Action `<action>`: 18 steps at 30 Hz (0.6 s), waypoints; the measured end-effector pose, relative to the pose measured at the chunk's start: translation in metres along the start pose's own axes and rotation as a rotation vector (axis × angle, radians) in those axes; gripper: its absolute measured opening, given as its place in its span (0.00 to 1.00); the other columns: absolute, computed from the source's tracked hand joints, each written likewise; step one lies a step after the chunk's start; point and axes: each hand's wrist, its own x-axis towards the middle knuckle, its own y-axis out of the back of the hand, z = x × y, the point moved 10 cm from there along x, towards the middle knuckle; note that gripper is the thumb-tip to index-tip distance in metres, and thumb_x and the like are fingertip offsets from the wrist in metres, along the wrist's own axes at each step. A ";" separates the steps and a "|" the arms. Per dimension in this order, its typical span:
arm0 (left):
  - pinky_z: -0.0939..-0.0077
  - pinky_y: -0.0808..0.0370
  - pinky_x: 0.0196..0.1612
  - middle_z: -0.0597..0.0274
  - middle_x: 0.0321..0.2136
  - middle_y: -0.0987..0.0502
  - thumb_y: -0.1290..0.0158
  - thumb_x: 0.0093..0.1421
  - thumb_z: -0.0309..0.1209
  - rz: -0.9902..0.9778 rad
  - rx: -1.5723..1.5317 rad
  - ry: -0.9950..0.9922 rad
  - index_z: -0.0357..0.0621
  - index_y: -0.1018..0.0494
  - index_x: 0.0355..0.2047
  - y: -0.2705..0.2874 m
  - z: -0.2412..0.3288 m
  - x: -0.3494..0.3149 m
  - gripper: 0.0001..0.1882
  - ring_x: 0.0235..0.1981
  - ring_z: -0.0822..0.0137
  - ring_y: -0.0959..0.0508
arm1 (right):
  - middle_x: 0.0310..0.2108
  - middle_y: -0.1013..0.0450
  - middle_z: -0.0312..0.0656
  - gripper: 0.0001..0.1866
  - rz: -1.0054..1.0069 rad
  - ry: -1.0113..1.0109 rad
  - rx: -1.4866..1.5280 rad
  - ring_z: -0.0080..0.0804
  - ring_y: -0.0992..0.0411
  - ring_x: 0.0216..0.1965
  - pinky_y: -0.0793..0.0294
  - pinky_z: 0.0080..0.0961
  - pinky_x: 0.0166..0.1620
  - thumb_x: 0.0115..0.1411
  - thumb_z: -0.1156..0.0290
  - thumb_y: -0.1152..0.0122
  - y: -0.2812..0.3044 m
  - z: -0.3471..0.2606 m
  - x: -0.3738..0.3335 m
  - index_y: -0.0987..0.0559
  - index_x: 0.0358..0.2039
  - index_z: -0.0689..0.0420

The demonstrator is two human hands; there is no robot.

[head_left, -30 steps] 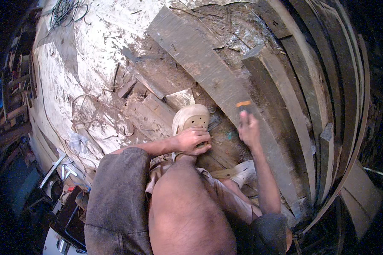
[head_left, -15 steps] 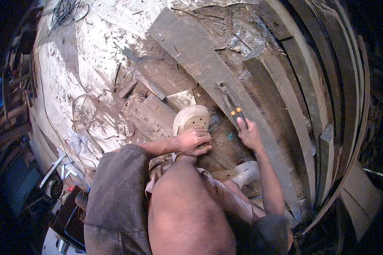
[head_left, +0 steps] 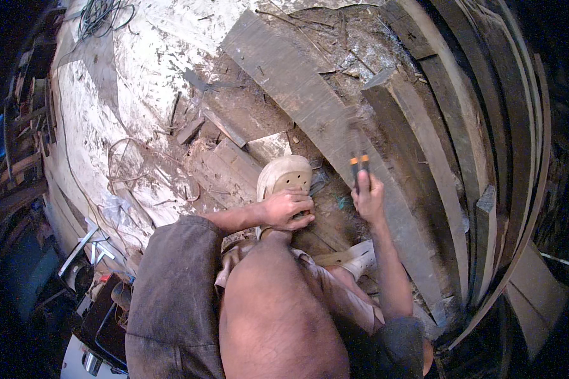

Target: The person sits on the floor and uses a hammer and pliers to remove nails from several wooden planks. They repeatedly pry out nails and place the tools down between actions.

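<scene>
My right hand [head_left: 369, 197] is closed round the handles of a pair of pincers [head_left: 360, 165] with black and orange grips. Their metal head is smeared by motion above a long grey wooden plank [head_left: 278, 69] that slants across the floor. My left hand [head_left: 289, 208] lies over the front of my foot, against a cream clog [head_left: 284, 172]. Its fingers are curled, and whatever may be inside them is hidden. My other clog [head_left: 360, 258] shows partly behind my right forearm.
Curved stacked boards [head_left: 417, 120] run along the right side. Scrap wood [head_left: 224, 126] and debris litter the dirty floor ahead. A coil of wire [head_left: 101, 19] lies far left. By my left knee are a metal frame [head_left: 93, 243] and a dark box [head_left: 104, 316].
My right hand has shifted slightly, and the pincers have swung more upright, their head now blurred. My left hand has stayed in place.
</scene>
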 end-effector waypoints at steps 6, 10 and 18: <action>0.59 0.28 0.38 0.53 0.25 0.28 0.45 0.56 0.33 -0.008 -0.003 0.001 0.42 0.29 0.28 -0.001 0.002 0.002 0.08 0.31 0.50 0.25 | 0.13 0.34 0.40 0.29 0.017 0.211 -0.445 0.30 0.32 0.15 0.33 0.33 0.22 0.64 0.43 0.51 -0.007 -0.010 0.002 0.29 0.27 0.62; 0.60 0.28 0.37 0.54 0.25 0.28 0.45 0.56 0.33 0.007 0.001 -0.001 0.43 0.29 0.29 -0.001 0.000 -0.001 0.08 0.31 0.50 0.25 | 0.13 0.34 0.38 0.29 0.098 0.006 -0.056 0.28 0.34 0.13 0.36 0.29 0.20 0.65 0.44 0.53 0.025 0.020 0.000 0.30 0.22 0.60; 0.60 0.28 0.37 0.55 0.24 0.28 0.45 0.56 0.34 0.012 0.002 -0.004 0.43 0.30 0.28 -0.001 0.000 0.000 0.08 0.30 0.52 0.26 | 0.13 0.32 0.46 0.29 0.170 0.118 -0.254 0.38 0.31 0.14 0.31 0.37 0.21 0.64 0.45 0.51 0.034 -0.008 -0.007 0.27 0.26 0.63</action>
